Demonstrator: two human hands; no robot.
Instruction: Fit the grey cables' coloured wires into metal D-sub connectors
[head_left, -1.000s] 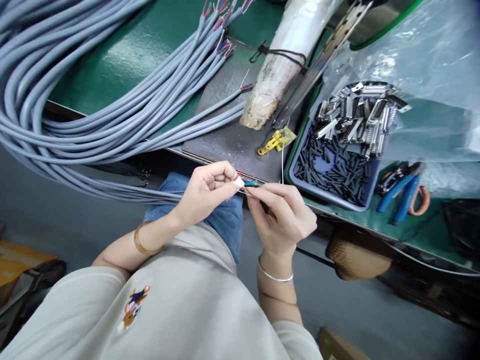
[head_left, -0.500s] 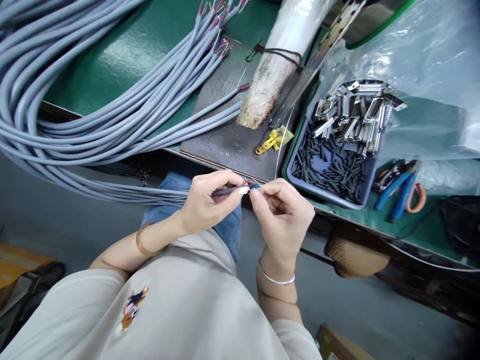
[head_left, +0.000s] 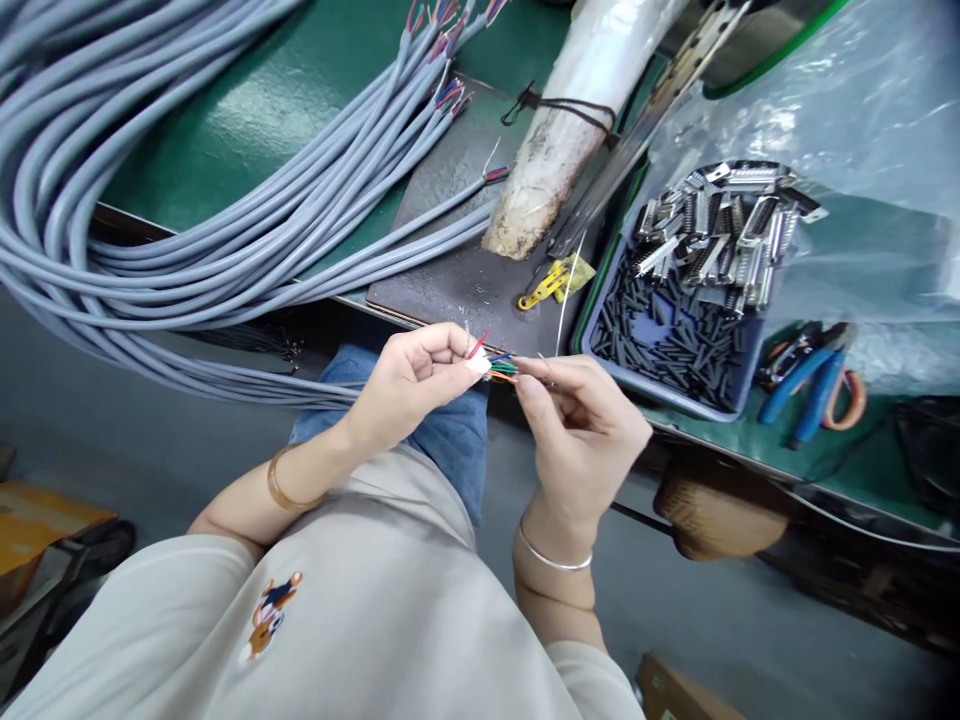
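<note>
My left hand (head_left: 420, 375) is closed around the end of a grey cable, thumb and fingers pinching it near the stripped part. A white patch shows at its thumb tip; I cannot tell what it is. Thin coloured wires (head_left: 501, 368), green, blue and orange among them, fan out of the cable end toward the right. One red wire (head_left: 478, 344) sticks up apart from the others. My right hand (head_left: 577, 430) pinches the far ends of the wires between thumb and forefinger. The tips are hidden by its fingers.
Many grey cables (head_left: 300, 220) with stripped ends lie across the green bench at left. A white fume pipe (head_left: 570, 120) hangs over a dark board (head_left: 450, 270). To the right stand a blue tray (head_left: 667, 395) with metal connectors (head_left: 720, 230) and black sleeves, and blue-handled pliers (head_left: 814, 385).
My right hand has drawn slightly right, widening the gap between my hands. More of the coloured wires shows, and the red wire now points up. The view has shifted a little.
</note>
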